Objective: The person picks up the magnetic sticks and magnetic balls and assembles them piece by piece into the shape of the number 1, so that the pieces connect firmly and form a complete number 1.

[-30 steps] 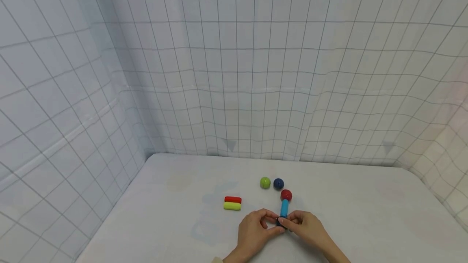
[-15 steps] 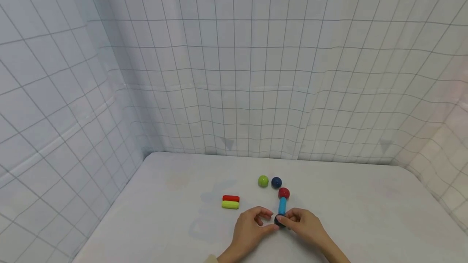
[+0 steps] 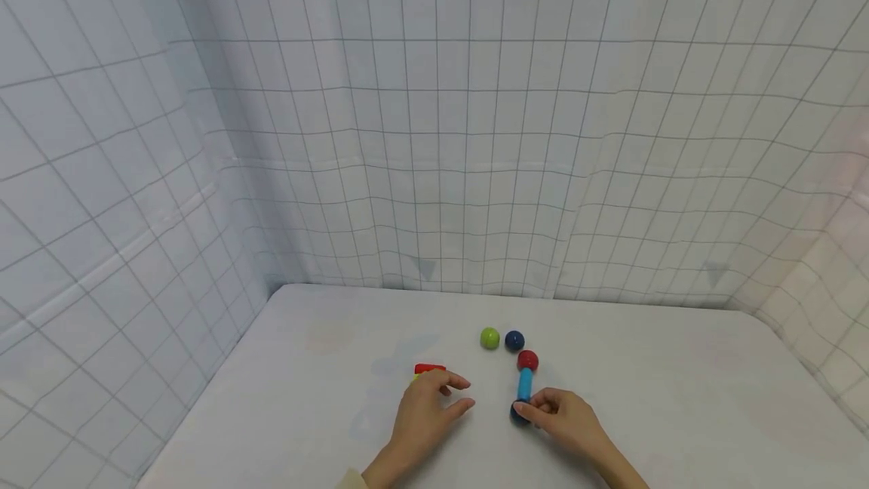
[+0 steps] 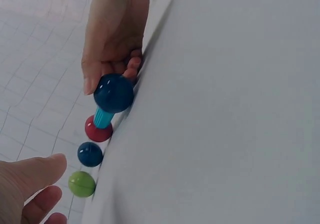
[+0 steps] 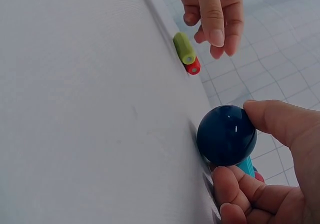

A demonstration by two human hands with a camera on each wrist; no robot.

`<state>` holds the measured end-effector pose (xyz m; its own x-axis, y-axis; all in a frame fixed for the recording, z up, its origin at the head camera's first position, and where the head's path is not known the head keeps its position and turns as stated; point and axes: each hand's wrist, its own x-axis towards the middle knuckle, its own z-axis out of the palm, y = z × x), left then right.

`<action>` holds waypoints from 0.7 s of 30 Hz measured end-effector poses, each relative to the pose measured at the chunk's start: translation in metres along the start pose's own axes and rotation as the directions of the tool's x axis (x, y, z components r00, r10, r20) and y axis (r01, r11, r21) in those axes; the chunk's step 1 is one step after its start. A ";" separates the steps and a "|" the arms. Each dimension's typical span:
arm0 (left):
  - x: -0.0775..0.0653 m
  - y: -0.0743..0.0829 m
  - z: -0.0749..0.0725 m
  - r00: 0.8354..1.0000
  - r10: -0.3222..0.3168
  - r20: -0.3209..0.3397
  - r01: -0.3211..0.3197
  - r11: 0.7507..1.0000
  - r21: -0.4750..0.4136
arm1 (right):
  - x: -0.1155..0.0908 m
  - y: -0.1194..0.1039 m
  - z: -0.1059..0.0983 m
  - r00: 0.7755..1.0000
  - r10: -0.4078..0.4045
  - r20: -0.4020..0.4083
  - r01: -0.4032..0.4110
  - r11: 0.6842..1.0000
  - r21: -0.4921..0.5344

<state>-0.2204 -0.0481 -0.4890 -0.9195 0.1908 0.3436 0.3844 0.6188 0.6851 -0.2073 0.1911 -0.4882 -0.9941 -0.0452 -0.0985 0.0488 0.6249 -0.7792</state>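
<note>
Well short of the far edge of the worktop (image 3: pixel 679 398), the right hand (image 3: pixel 569 421) pinched a blue ball (image 5: pixel 225 135); the left hand (image 3: pixel 426 412) had its grip wide.

- free room lies between the left hand (image 3: pixel 422 415) and the light blue stick (image 3: pixel 525 385)
- the green ball (image 3: pixel 490 338) is in the way behind it
- on the right, the table (image 3: pixel 692 398) has lots of room

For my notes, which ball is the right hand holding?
The navy ball at one end of the light blue rod; the other navy ball sits beyond the red ball.
</note>
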 end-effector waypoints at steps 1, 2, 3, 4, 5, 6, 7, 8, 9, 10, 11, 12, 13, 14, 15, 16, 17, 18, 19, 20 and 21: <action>0.001 -0.002 -0.003 1.000 0.026 -0.014 -0.025 1.000 0.007 | 0.000 0.000 0.000 1.000 0.000 0.000 0.000 1.000 0.001; 0.002 -0.004 -0.006 0.998 0.048 -0.028 -0.048 0.999 0.016 | -0.001 0.000 -0.001 1.000 -0.001 0.000 0.001 1.000 0.001; 0.003 -0.006 -0.008 0.997 0.063 -0.038 -0.062 0.998 0.025 | -0.001 0.000 -0.001 1.000 -0.002 0.001 0.002 1.000 0.001; 0.003 -0.009 -0.010 0.996 0.073 -0.045 -0.071 0.997 0.037 | -0.002 0.000 -0.001 1.000 -0.003 0.004 0.003 1.000 0.004; 0.004 -0.011 -0.012 0.996 0.080 -0.049 -0.077 0.996 0.053 | -0.002 0.000 -0.001 1.000 -0.004 0.006 0.004 1.000 0.002; 0.005 -0.013 -0.014 0.995 0.085 -0.051 -0.081 0.994 0.068 | -0.002 0.000 -0.001 1.000 -0.007 0.008 0.007 1.000 0.001; 0.006 -0.015 -0.015 0.994 0.095 -0.055 -0.090 0.992 0.087 | -0.002 0.001 -0.001 1.000 -0.009 0.010 0.009 1.000 0.001; 0.006 -0.017 -0.017 0.993 0.101 -0.056 -0.095 0.990 0.102 | -0.001 0.001 -0.001 1.000 -0.011 0.013 0.011 1.000 -0.001; 0.007 -0.019 -0.019 0.993 0.106 -0.055 -0.099 0.988 0.118 | -0.001 0.001 0.000 1.000 -0.013 0.014 0.013 1.000 0.000; 0.008 -0.020 -0.020 0.991 0.119 -0.057 -0.110 0.985 0.135 | -0.001 0.002 0.000 1.000 -0.016 0.014 0.016 1.000 0.000; 0.009 -0.022 -0.021 0.990 0.131 -0.058 -0.120 0.980 0.157 | 0.000 0.002 0.000 1.000 -0.017 0.013 0.017 1.000 0.000; 0.009 -0.024 -0.022 0.989 0.134 -0.058 -0.122 0.977 0.174 | 0.000 0.002 0.000 1.000 -0.019 0.013 0.019 1.000 0.000; 0.009 -0.025 -0.023 0.988 0.141 -0.061 -0.127 0.973 0.191 | 0.000 0.002 0.000 1.000 -0.019 0.014 0.019 1.000 0.001; 0.010 -0.027 -0.024 0.987 0.144 -0.065 -0.128 0.970 0.207 | 0.000 0.002 0.000 1.000 -0.019 0.015 0.019 1.000 0.001; 0.010 -0.029 -0.024 0.987 0.147 -0.070 -0.128 0.966 0.223 | 0.000 0.002 0.000 1.000 -0.019 0.015 0.019 1.000 0.004; 0.010 -0.030 -0.025 0.986 0.150 -0.074 -0.128 0.963 0.238 | 0.001 0.002 0.000 1.000 -0.017 0.015 0.017 1.000 0.004; 0.010 -0.031 -0.025 0.986 0.148 -0.078 -0.124 0.960 0.249 | 0.001 0.002 0.000 1.000 -0.015 0.016 0.015 1.000 0.004; 0.010 -0.032 -0.026 0.987 0.143 -0.080 -0.118 0.959 0.256 | 0.000 0.001 -0.001 1.000 -0.015 0.016 0.015 1.000 0.004; 0.009 -0.033 -0.026 0.987 0.141 -0.083 -0.115 0.958 0.263 | 0.001 0.001 -0.001 1.000 -0.015 0.017 0.015 1.000 0.002; 0.009 -0.034 -0.026 0.987 0.135 -0.082 -0.109 0.958 0.267 | 0.001 0.002 -0.001 1.000 -0.016 0.015 0.016 1.000 0.002; 0.009 -0.034 -0.027 0.988 0.131 -0.082 -0.105 0.957 0.270 | 0.001 0.002 -0.001 1.000 -0.017 0.014 0.017 1.000 0.000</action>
<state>-0.2399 -0.0880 -0.4923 -0.8513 0.2076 0.4819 0.4423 0.7779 0.4463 -0.2078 0.1926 -0.4891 -0.9933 -0.0668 -0.0942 0.0321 0.6241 -0.7807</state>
